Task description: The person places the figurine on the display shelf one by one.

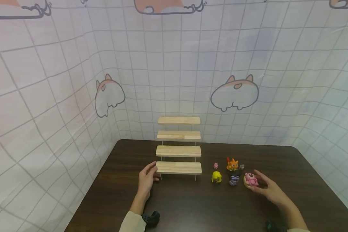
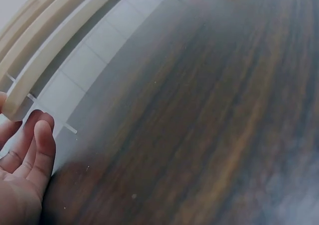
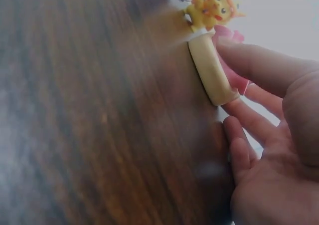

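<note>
A tiered wooden display stand [image 1: 178, 167] with several pale boards stands on the dark table. My left hand [image 1: 146, 180] holds the left end of its lowest board, one fingertip at the board's end and other fingers curled beneath in the left wrist view. My right hand [image 1: 271, 190] grips a pink bear figurine [image 1: 251, 179] on a round cream base [image 3: 208, 70], thumb on one side and fingers on the other. Left of it are a dark-and-lilac figurine [image 1: 233, 179], an orange-yellow figurine [image 1: 232, 164] and a bright yellow figurine [image 1: 216, 177].
A tiny pink figurine [image 1: 216, 166] and a tiny grey figurine [image 1: 242, 167] stand farther back on the dark wood table [image 1: 191, 206]. A white gridded cloth [image 1: 179, 64] with dog drawings hangs behind the table and along its sides.
</note>
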Tool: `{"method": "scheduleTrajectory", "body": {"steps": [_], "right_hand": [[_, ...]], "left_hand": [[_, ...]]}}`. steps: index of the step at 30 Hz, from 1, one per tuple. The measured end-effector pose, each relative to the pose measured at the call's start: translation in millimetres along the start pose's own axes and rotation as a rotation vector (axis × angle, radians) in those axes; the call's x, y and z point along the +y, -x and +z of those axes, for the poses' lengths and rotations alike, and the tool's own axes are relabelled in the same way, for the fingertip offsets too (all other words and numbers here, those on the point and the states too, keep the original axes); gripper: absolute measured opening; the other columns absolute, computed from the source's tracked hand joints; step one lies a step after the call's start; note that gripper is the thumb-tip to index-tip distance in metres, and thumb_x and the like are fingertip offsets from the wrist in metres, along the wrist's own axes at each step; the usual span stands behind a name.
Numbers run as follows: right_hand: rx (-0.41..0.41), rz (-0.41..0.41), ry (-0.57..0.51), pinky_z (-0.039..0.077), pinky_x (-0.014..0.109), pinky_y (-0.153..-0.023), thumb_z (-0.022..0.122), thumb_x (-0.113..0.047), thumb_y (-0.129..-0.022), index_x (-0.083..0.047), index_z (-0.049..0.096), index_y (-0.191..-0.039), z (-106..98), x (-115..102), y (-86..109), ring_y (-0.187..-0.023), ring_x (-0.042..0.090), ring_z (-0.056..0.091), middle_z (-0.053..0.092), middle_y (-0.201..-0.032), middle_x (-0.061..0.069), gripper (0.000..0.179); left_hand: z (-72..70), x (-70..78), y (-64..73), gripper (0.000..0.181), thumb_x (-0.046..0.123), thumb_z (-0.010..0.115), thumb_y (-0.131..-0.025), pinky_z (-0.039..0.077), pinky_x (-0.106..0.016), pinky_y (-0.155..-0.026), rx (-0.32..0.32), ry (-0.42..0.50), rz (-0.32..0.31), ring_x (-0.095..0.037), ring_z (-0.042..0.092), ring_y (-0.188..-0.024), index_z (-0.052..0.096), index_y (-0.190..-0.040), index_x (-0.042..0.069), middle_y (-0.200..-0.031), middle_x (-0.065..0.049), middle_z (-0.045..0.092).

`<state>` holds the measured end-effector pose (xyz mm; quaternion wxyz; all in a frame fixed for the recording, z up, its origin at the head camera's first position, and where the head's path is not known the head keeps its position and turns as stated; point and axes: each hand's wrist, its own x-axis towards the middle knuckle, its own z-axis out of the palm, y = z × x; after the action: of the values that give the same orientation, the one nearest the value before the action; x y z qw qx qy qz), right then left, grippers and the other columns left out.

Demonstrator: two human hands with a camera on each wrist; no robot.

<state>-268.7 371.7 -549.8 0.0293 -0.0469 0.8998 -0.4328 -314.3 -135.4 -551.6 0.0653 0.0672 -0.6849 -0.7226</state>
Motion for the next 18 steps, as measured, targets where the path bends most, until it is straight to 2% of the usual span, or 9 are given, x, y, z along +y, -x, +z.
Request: {"method": "scheduleTrajectory", "body": {"steps": [6,12,15,18], "right_hand": [[-0.019,0.030,-0.046,0.042,0.067,-0.106,0.070,-0.024,-0.098,0.000,0.026,-0.160,-0.1,-1.6,-1.2,-0.136,0.053,0.043,0.045,-0.150,0.035,0.079],[-0.009,0.018,-0.036,0.041,0.068,-0.107,0.068,-0.023,-0.099,0.001,0.033,-0.157,-0.8,-3.7,-1.7,-0.137,0.055,0.041,0.042,-0.153,0.035,0.072],[0.005,0.023,-0.040,0.041,0.066,-0.108,0.069,-0.024,-0.098,0.001,0.038,-0.155,0.3,-3.4,-1.2,-0.137,0.054,0.042,0.042,-0.153,0.034,0.069],[0.015,0.028,-0.029,0.045,0.058,-0.105,0.070,-0.026,-0.098,0.001,0.042,-0.153,2.3,-2.0,0.7,-0.136,0.051,0.045,0.045,-0.151,0.033,0.068]], "left_hand": [[-1.7,-6.4,-4.5,0.038,0.019,0.064,-0.102,0.058,-0.024,-0.064,0.012,0.027,-0.003,-0.015,0.068,-0.077,0.063,-0.138,0.005,-0.103,-0.007,0.074],[-6.7,-8.9,-7.9,0.039,0.021,0.069,-0.099,0.059,-0.024,-0.067,-0.024,0.067,-0.016,-0.014,0.068,-0.077,0.065,-0.136,0.008,-0.097,-0.001,0.075],[-8.5,-9.6,-7.6,0.041,0.022,0.070,-0.099,0.059,-0.024,-0.068,-0.045,0.077,-0.015,-0.013,0.068,-0.077,0.064,-0.137,0.008,-0.094,0.001,0.074],[-8.9,-10.6,-6.3,0.042,0.023,0.070,-0.099,0.059,-0.023,-0.068,-0.060,0.077,-0.018,-0.013,0.068,-0.077,0.063,-0.138,0.008,-0.092,0.001,0.074]]}}
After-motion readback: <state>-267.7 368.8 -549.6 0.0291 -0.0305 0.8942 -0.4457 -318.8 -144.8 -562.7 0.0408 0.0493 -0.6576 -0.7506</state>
